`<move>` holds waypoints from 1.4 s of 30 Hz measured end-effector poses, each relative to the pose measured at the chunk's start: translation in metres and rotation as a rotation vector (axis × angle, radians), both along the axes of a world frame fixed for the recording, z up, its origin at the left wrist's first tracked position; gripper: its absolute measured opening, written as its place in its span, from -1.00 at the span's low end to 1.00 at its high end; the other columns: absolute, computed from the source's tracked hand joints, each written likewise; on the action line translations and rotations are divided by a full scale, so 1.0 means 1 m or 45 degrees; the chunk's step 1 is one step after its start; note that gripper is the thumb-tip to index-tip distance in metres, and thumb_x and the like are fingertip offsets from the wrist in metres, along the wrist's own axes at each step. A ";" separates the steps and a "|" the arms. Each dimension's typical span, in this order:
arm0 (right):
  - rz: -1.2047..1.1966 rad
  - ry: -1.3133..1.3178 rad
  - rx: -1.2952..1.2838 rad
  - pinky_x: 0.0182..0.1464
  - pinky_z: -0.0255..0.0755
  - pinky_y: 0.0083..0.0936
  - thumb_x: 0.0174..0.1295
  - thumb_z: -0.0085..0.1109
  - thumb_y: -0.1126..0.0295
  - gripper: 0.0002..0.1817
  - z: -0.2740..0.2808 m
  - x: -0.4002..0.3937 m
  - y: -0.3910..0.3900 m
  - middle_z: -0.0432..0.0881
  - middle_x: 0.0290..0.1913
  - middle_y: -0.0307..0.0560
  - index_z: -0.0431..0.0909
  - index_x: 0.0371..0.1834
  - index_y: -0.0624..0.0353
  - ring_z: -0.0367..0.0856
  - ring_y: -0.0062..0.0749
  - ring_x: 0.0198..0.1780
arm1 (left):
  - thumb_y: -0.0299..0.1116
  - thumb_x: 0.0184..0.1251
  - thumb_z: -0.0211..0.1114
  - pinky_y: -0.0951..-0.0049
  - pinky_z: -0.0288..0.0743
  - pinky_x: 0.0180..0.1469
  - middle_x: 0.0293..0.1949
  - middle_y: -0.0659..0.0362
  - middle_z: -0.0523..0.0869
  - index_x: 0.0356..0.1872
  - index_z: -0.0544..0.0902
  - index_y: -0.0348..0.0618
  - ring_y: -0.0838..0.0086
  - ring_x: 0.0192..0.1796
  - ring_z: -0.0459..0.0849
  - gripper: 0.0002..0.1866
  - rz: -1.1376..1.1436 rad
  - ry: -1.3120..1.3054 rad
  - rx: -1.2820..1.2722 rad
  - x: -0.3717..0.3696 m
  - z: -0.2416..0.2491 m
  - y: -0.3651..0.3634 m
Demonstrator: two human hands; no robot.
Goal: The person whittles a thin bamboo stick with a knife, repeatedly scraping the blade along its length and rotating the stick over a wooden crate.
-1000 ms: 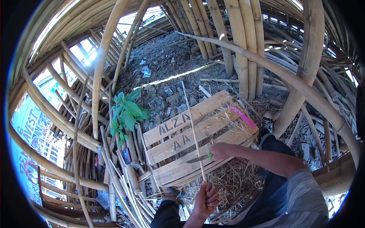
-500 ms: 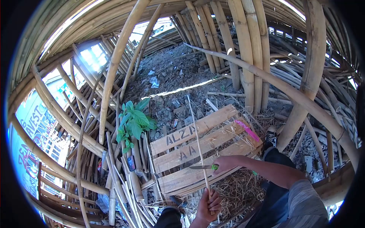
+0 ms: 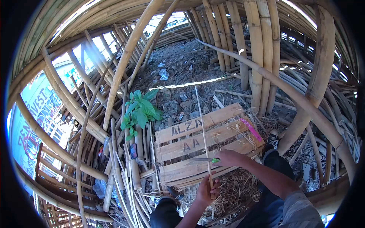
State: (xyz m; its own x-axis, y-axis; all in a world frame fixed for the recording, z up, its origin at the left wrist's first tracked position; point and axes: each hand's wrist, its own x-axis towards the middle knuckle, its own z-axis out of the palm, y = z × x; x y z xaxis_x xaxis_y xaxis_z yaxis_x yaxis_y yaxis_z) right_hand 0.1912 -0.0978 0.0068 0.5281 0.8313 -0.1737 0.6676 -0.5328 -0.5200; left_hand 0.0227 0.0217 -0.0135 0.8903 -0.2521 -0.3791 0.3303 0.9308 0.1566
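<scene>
My left hand (image 3: 206, 190) is wrapped round the lower end of a thin bamboo strip (image 3: 205, 142), which points up and away over the crate. In my right hand (image 3: 229, 157) is a knife with a green handle (image 3: 216, 160). Its blade (image 3: 200, 159) lies across the strip, a little above my left hand; whether the edge bites in is too small to tell. Beneath both stands a wooden slatted crate (image 3: 186, 145) marked ALZA and AA, with pink writing at its right end.
Straw and shavings (image 3: 235, 197) cover the ground by my feet. A leafy green plant (image 3: 142, 112) grows left of the crate, near a pile of split bamboo strips (image 3: 127, 193). Thick bamboo posts (image 3: 256, 57) rise behind, and a slanting pole (image 3: 281, 81) crosses the right side.
My view has tilted and shifted slightly, so the scene sits a little differently. The left hand appears closer to the knife on the strip. Both hands keep their holds.
</scene>
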 end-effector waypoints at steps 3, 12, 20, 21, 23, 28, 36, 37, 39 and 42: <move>-0.025 0.014 -0.022 -0.14 0.45 -0.17 0.11 0.11 0.02 -0.57 0.005 -0.002 0.000 0.60 -0.39 0.22 0.57 -0.32 0.23 0.59 0.09 -0.27 | -0.15 0.41 -0.08 0.72 0.15 -0.69 -0.40 0.19 0.41 -0.02 0.41 -0.12 0.63 -0.59 0.24 -0.70 -0.035 0.041 0.183 0.006 -0.001 0.002; -0.044 -0.060 -0.093 -0.09 0.46 -0.19 0.08 0.09 0.05 -0.56 0.004 0.002 -0.011 0.60 -0.28 0.24 0.57 -0.26 0.25 0.59 0.05 -0.20 | -0.18 0.42 -0.08 0.71 0.14 -0.67 -0.50 0.22 0.41 -0.25 0.42 -0.18 0.65 -0.61 0.25 -0.74 -0.051 -0.050 0.212 0.015 -0.027 0.023; -0.065 -0.150 -0.130 -0.09 0.47 -0.19 0.04 0.15 -0.01 -0.53 0.038 -0.005 -0.028 0.60 -0.26 0.20 0.59 -0.24 0.22 0.60 -0.01 -0.16 | -0.21 0.39 -0.05 0.70 0.13 -0.68 -0.54 0.23 0.39 -0.31 0.41 -0.17 0.66 -0.65 0.23 -0.77 -0.091 -0.087 0.214 0.020 -0.033 0.028; -0.065 -0.149 -0.129 -0.09 0.47 -0.19 0.04 0.15 -0.01 -0.53 0.043 -0.005 -0.031 0.60 -0.26 0.20 0.59 -0.24 0.22 0.60 -0.01 -0.16 | -0.22 0.38 -0.04 0.71 0.12 -0.68 -0.54 0.23 0.39 -0.30 0.41 -0.18 0.66 -0.65 0.22 -0.77 -0.076 -0.075 0.221 0.020 -0.032 0.027; -0.118 -0.179 -0.154 -0.12 0.48 -0.20 0.04 0.16 0.02 -0.57 0.049 -0.005 -0.037 0.60 -0.29 0.18 0.59 -0.27 0.20 0.61 -0.03 -0.21 | -0.23 0.37 -0.04 0.71 0.12 -0.68 -0.55 0.23 0.39 -0.30 0.42 -0.18 0.67 -0.65 0.22 -0.78 -0.062 -0.064 0.228 0.020 -0.027 0.024; -0.177 -0.194 -0.143 -0.15 0.46 -0.18 0.05 0.14 -0.02 -0.56 0.046 0.016 -0.051 0.60 -0.37 0.15 0.58 -0.27 0.17 0.61 -0.02 -0.25 | -0.31 0.33 -0.05 0.71 0.12 -0.68 -0.54 0.23 0.40 -0.28 0.43 -0.18 0.67 -0.65 0.22 -0.83 -0.053 -0.057 0.402 0.023 -0.029 0.022; -0.165 -0.270 -0.071 -0.22 0.51 -0.23 0.13 0.11 0.03 -0.58 0.051 0.009 -0.049 0.62 -0.45 0.07 0.59 -0.38 0.24 0.61 -0.05 -0.40 | -0.24 0.41 -0.15 0.71 0.04 -0.73 -0.61 0.29 0.35 -0.29 0.41 -0.13 0.70 -0.71 0.15 -0.77 -0.054 0.027 0.374 0.025 -0.022 0.016; -0.162 -0.285 -0.067 -0.22 0.51 -0.23 0.13 0.11 0.03 -0.58 0.045 0.008 -0.044 0.62 -0.45 0.07 0.59 -0.38 0.24 0.61 -0.05 -0.40 | -0.24 0.41 -0.15 0.71 0.04 -0.73 -0.61 0.29 0.35 -0.29 0.41 -0.13 0.70 -0.71 0.15 -0.77 -0.047 0.011 0.377 0.026 -0.023 0.016; -0.108 -0.262 -0.067 -0.24 0.51 -0.19 0.18 0.04 -0.04 -0.52 0.024 0.004 -0.027 0.61 -0.46 0.11 0.59 -0.39 0.26 0.62 -0.05 -0.40 | -0.21 0.45 -0.18 0.72 0.01 -0.74 -0.66 0.34 0.29 -0.31 0.40 -0.09 0.72 -0.72 0.11 -0.76 -0.040 0.012 0.433 0.025 -0.027 0.017; -0.088 -0.151 -0.031 -0.25 0.50 -0.16 0.22 -0.05 -0.10 -0.44 0.023 -0.014 -0.014 0.60 -0.46 0.15 0.58 -0.40 0.28 0.62 0.00 -0.39 | -0.21 0.44 -0.18 0.73 -0.03 -0.74 -0.69 0.37 0.24 -0.34 0.38 -0.05 0.73 -0.72 0.09 -0.77 -0.042 0.011 0.480 0.021 -0.011 0.008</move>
State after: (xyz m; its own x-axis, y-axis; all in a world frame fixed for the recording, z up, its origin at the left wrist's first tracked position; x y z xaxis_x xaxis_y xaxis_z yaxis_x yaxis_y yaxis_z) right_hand 0.1774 -0.1115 0.0297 0.6022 0.7883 -0.1263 0.6848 -0.5914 -0.4259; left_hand 0.0441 0.0301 -0.0249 0.8803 -0.1219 -0.4584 0.3620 0.7972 0.4832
